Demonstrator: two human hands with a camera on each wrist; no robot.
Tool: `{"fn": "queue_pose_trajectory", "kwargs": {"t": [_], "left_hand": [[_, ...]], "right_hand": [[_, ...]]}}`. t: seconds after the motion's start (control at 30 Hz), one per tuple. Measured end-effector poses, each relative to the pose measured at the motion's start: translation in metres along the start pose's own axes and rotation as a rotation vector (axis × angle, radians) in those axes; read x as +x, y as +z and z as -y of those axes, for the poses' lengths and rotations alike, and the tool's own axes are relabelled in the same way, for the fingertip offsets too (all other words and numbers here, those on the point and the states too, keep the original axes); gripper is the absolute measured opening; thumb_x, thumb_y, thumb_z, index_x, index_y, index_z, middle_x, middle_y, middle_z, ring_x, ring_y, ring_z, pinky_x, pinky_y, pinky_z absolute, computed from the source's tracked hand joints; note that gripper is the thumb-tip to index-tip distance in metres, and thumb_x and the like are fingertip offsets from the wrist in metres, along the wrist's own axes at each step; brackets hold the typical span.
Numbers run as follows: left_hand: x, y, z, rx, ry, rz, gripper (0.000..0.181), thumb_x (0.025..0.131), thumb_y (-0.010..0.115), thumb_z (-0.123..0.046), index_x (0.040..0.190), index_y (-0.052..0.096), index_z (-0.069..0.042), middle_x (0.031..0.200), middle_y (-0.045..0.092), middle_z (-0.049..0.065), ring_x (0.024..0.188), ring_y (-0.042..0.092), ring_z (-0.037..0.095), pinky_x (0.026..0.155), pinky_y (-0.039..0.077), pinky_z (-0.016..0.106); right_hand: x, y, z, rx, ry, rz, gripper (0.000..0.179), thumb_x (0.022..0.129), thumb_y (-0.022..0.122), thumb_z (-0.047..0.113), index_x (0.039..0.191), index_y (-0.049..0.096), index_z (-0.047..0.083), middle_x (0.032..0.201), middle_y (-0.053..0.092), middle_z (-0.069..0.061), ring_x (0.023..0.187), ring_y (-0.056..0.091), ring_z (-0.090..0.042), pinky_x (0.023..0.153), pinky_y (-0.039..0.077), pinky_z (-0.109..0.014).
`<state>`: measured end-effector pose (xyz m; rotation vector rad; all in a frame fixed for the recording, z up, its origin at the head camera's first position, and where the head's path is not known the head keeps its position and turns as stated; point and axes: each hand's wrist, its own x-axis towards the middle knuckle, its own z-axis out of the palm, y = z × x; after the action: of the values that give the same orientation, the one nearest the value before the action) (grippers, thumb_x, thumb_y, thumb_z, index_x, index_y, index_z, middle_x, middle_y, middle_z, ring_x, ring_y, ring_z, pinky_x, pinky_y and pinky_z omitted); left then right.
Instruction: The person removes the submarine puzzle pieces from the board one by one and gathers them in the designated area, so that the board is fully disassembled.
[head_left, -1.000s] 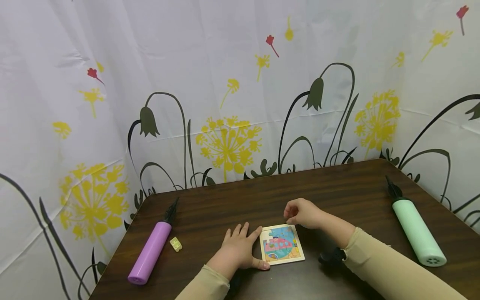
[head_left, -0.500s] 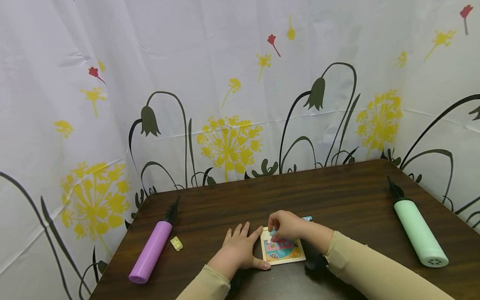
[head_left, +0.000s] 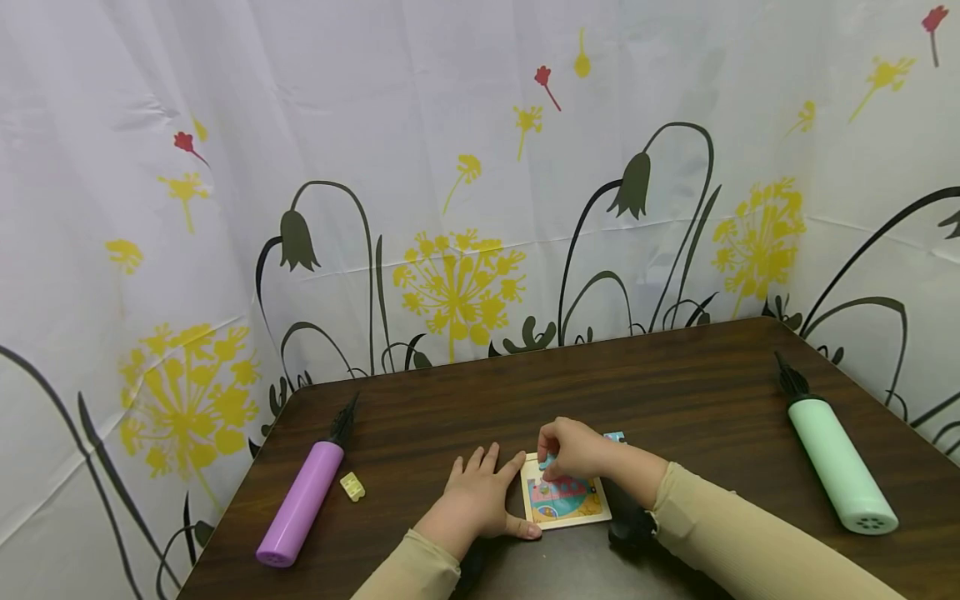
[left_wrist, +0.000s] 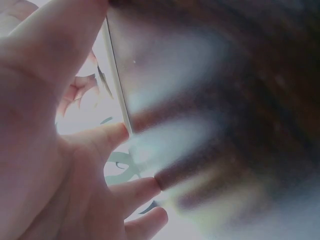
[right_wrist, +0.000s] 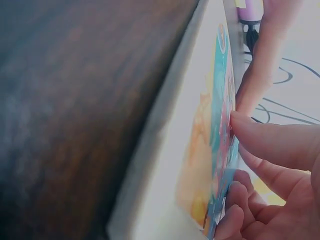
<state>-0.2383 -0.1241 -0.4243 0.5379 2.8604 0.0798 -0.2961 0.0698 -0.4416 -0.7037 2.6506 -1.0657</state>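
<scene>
A small square jigsaw puzzle (head_left: pixel 564 507) in a pale wooden frame lies on the dark table, printed in pink, teal and orange. My left hand (head_left: pixel 480 498) rests with spread, straight fingers at its left side, forefinger and thumb against the frame. Over the puzzle's upper left part, my right hand (head_left: pixel 576 450) pinches a small blue puzzle piece (head_left: pixel 546 462), which the fingers partly cover. The right wrist view shows the thumb (right_wrist: pixel 280 142) right at the picture's surface. Beyond the right hand, another blue piece (head_left: pixel 615 437) shows by the frame's top right corner.
A purple hand pump (head_left: pixel 300 505) with a black nozzle lies at the left, beside a small pale yellow block (head_left: pixel 352 487). A mint green pump (head_left: pixel 840 467) lies at the right. Behind the wood-grain table (head_left: pixel 480 400) hangs a flower-printed white curtain (head_left: pixel 480 167).
My right hand has moved left from the frame's top right corner to its upper left part, with a blue piece in its fingers. My left hand has stayed in place.
</scene>
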Motion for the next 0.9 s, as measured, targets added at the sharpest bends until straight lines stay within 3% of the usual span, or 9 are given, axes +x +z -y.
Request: {"fn": "queue_pose_trajectory", "kwargs": {"t": [0.37,0.53,0.9], "left_hand": [[-0.001,-0.001,0.000,-0.002,-0.001,-0.002,0.108,0.066,0.071,-0.076,0.155,0.036,-0.024,0.156,0.030,0.020,0.142,0.028,0.041,0.111,0.022,0.062],[-0.001,-0.002,-0.001,-0.010,-0.007,-0.001,0.108,0.066,0.072,-0.075,0.154,0.037,-0.024,0.156,0.031,0.020,0.142,0.028,0.041,0.111,0.022,0.062],[-0.001,-0.001,-0.001,-0.024,-0.005,-0.009,0.107,0.066,0.073,-0.074,0.153,0.038,-0.023,0.156,0.031,0.020,0.142,0.029,0.041,0.111,0.022,0.062]], "right_hand": [[0.001,-0.005,-0.007,0.096,-0.009,0.015,0.024,0.077,0.082,-0.001,0.087,0.062,0.007,0.079,0.056,-0.002,0.073,0.051,-0.017,0.065,0.046,-0.032],[0.000,-0.009,-0.009,0.108,-0.032,0.034,0.020,0.079,0.076,-0.006,0.086,0.064,0.007,0.077,0.055,-0.002,0.071,0.050,-0.016,0.063,0.044,-0.031],[0.001,-0.013,-0.015,0.139,-0.025,0.037,0.020,0.080,0.079,-0.002,0.081,0.060,0.006,0.075,0.053,-0.002,0.070,0.048,-0.017,0.061,0.041,-0.031]]}}
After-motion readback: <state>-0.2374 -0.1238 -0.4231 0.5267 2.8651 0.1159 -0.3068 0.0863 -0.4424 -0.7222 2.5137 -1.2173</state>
